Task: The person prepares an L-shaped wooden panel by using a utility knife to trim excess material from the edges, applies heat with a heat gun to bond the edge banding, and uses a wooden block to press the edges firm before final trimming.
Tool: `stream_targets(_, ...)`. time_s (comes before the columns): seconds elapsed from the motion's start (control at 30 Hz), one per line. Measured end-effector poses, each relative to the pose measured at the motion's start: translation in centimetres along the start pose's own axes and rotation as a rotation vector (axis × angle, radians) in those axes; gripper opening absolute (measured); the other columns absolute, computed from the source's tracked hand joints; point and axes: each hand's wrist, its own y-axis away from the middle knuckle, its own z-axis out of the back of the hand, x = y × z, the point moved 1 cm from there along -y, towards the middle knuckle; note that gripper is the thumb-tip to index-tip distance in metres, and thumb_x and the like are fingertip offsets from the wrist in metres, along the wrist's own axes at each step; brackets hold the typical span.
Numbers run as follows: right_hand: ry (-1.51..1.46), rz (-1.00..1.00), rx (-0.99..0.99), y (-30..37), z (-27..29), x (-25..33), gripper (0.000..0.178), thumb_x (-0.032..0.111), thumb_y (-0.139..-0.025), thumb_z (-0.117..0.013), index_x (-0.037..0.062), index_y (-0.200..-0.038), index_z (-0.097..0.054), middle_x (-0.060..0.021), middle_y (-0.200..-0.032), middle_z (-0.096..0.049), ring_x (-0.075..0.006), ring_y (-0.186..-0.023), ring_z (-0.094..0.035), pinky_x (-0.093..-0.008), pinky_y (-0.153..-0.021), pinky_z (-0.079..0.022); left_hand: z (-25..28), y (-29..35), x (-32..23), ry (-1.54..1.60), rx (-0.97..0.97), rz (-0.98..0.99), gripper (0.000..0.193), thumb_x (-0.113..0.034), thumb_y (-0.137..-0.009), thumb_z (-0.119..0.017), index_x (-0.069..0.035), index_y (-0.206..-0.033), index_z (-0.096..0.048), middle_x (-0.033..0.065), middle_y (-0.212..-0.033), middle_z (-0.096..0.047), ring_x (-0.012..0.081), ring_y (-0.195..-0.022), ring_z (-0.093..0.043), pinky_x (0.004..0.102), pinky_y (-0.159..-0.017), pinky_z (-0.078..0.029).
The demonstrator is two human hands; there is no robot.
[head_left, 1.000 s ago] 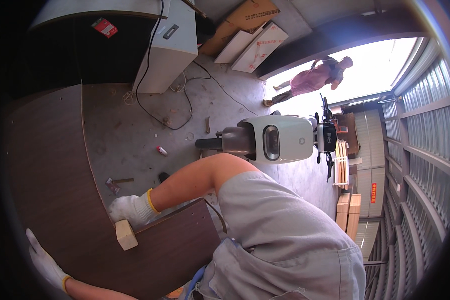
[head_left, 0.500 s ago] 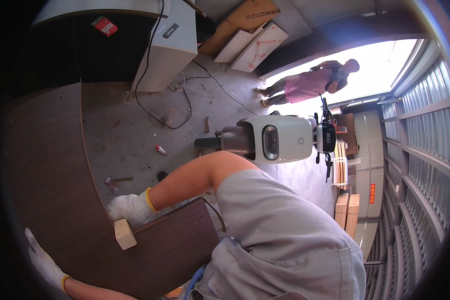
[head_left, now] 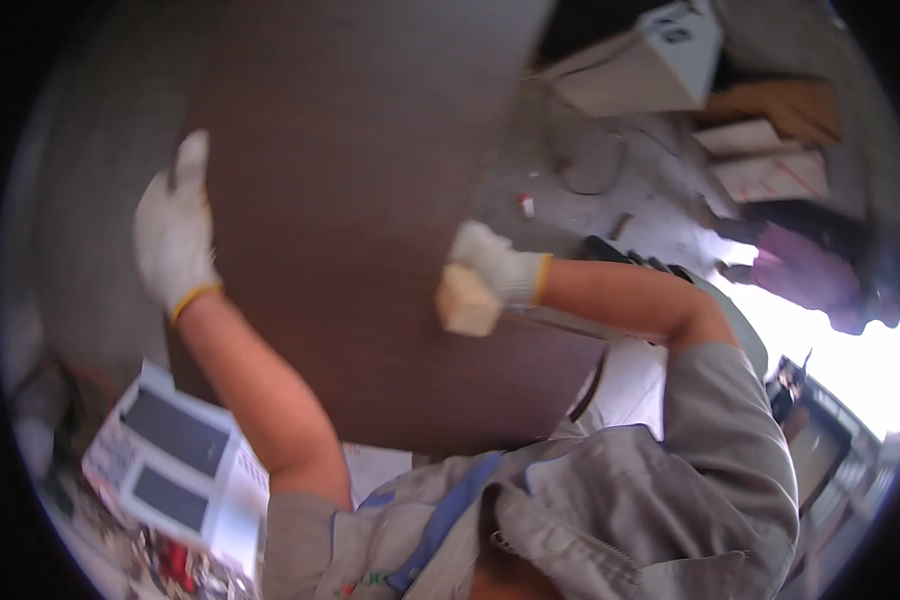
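A large dark brown panel (head_left: 340,200) spreads in front of me. At its left edge is my left hand (head_left: 175,235) in a white glove with a yellow cuff. The thumb points up along the panel's face, and the other fingers seem to wrap over the edge, partly hidden. Near the panel's right edge, my right hand (head_left: 500,265), gloved alike, is closed against a pale wooden block (head_left: 468,300). The block sticks out in front of the fist and overlaps the panel. Motion blur hides the exact finger contact.
A white box with dark rectangles (head_left: 175,455) lies at lower left beside mixed clutter. At upper right stand a light cabinet (head_left: 640,65) and leaning cardboard and white boards (head_left: 770,170). A person in pink (head_left: 805,260) is by the bright doorway. A scooter is partly hidden behind my right arm.
My view has swung left, so the panel and both hands appear farther right and more central. The left hand shows more fully. The block remains at my right hand.
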Motion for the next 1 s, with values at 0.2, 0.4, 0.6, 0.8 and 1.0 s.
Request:
stream_targets(0.2,-0.868,-0.449,0.067,-1.6,-3.2,-2.2,0.027,0.027,-0.113,-0.078,0.0111,-0.135,-0.081,-0.0099,-0.121,-0.086,-0.024,-0.11,-0.085,-0.0402,-0.092,-0.069,2.6,0.6,-0.7,-0.072,0.068,0.209,0.107,-0.106,-0.094,-0.051,-0.004,-0.108,-0.082,0.0169,-0.095,-0.081,0.0357,-0.081,-0.081,0.0516,-0.083,-0.061)
stream_targets(0.4,-0.075,0.009,0.026,-0.7,0.4,1.8,0.03,0.011,-0.108,-0.078,0.0087,-0.138,-0.08,-0.0088,-0.123,-0.086,-0.0235,-0.111,-0.084,-0.0381,-0.092,-0.067,2.1,0.9,0.9,-0.082,-0.002,0.095,0.107,-0.108,-0.093,-0.051,-0.004,-0.101,-0.077,0.0141,-0.086,-0.075,0.0331,-0.074,-0.075,0.0499,-0.079,-0.059)
stream_targets(0.6,-0.406,0.076,-0.001,0.0,-0.6,-0.9,0.035,0.004,-0.104,-0.08,0.0085,-0.138,-0.082,-0.011,-0.131,-0.085,-0.0268,-0.116,-0.082,-0.0376,-0.097,-0.066,1.9,1.1,0.9,-0.051,-0.018,0.083,0.107,-0.108,-0.091,-0.053,-0.005,-0.1,-0.077,0.0133,-0.084,-0.071,0.0326,-0.075,-0.073,0.0492,-0.078,-0.057)
stream_targets(0.8,-0.539,-0.01,0.009,-0.3,-2.2,-4.1,0.032,0.007,-0.109,-0.076,0.0056,-0.14,-0.081,-0.0112,-0.134,-0.084,-0.0267,-0.121,-0.082,-0.0386,-0.098,-0.066,1.8,0.7,0.9,-0.024,-0.028,0.093,0.107,-0.109,-0.088,-0.056,-0.005,-0.099,-0.076,0.0125,-0.081,-0.067,0.0321,-0.077,-0.071,0.0484,-0.077,-0.054)
stream_targets(1.0,-1.238,-0.267,0.157,-0.3,-1.1,-2.4,0.034,0.003,-0.117,-0.062,0.0046,-0.148,-0.075,-0.0098,-0.14,-0.082,-0.026,-0.125,-0.081,-0.0381,-0.101,-0.066,2.9,2.2,-0.1,-0.125,-0.185,0.023,0.088,-0.081,-0.106,-0.063,0.004,-0.108,-0.084,0.0347,-0.113,-0.081,0.055,-0.115,-0.076,0.0615,-0.105,-0.058)
